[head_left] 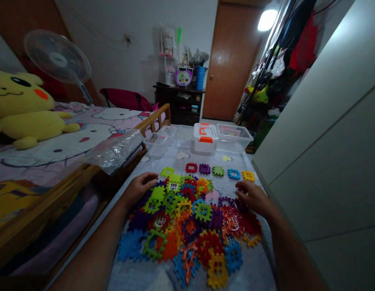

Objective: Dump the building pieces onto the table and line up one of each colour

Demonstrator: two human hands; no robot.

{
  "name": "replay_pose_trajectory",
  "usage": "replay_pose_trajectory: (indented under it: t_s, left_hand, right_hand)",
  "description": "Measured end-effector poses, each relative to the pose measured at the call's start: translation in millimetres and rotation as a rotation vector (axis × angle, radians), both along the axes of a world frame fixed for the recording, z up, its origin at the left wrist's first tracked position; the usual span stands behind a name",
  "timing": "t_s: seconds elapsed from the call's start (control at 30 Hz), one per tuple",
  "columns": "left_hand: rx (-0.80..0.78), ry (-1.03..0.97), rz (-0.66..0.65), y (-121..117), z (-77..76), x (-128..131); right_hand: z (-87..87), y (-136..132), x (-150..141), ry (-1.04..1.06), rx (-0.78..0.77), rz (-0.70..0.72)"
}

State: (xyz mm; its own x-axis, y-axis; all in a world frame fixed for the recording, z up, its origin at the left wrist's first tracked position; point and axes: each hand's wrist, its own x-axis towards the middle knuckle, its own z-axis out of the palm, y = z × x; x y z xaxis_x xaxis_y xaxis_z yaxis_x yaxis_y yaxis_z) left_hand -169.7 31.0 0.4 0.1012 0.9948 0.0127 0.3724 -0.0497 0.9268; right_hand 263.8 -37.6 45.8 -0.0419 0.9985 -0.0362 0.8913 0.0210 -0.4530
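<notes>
A large heap of colourful interlocking plastic waffle tiles (pixel 183 218) lies on a pale patterned surface (pixel 257 268) in front of me. My left hand (pixel 139 188) rests on the heap's upper left edge, fingers spread, holding nothing. My right hand (pixel 252 198) sits at the heap's right edge, its fingertips on purple and red tiles, with nothing visibly gripped. Beyond the heap stands a row of single tiles: a red tile (pixel 191 167), a purple tile (pixel 204 169), a green tile (pixel 218 171), a blue tile (pixel 234 174) and a yellow tile (pixel 248 176).
At the far end stand a white box with orange latches (pixel 205 137), a clear plastic tub (pixel 232 137) and a smaller clear tub (pixel 155 145). A crumpled plastic bag (pixel 114 151) lies on a wooden bed rail (pixel 44 202). A white wardrobe (pixel 320 161) borders the right.
</notes>
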Motion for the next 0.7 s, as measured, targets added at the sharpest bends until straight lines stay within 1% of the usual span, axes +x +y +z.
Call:
replay_pose_trajectory:
  t_s: [0.07, 0.13, 0.27, 0.4, 0.47, 0.57, 0.7]
  left_hand:
    - [-0.001, 0.005, 0.007, 1, -1.6, -2]
    - [-0.003, 0.007, 0.011, 2, -3.2, -3]
    - [-0.01, 0.013, 0.003, 3, -4.9, -4]
    - [-0.027, -0.001, 0.007, 1, -1.8, -3]
    - [-0.029, 0.001, 0.019, 0, 0.7, -1]
    - [-0.024, 0.011, 0.036, 1, 2.6, 0]
    - [-0.035, 0.003, 0.017, 1, 1.5, 0]
  right_hand:
    - [-0.3, -2, 0, -0.07, -0.02, -0.007]
    - [1.5, -5, 0, -0.085, -0.058, 0.005]
    - [5.7, -11, 0, -0.073, -0.099, 0.039]
    - [5.0, -13, -3, 0.003, -0.159, 0.055]
    - [2.4, -12, -3, 0.001, -0.133, 0.066]
    - [-2.8, -11, -1, -0.077, -0.044, 0.113]
    - [-8.6, -10, 0, -0.187, -0.047, 0.153]
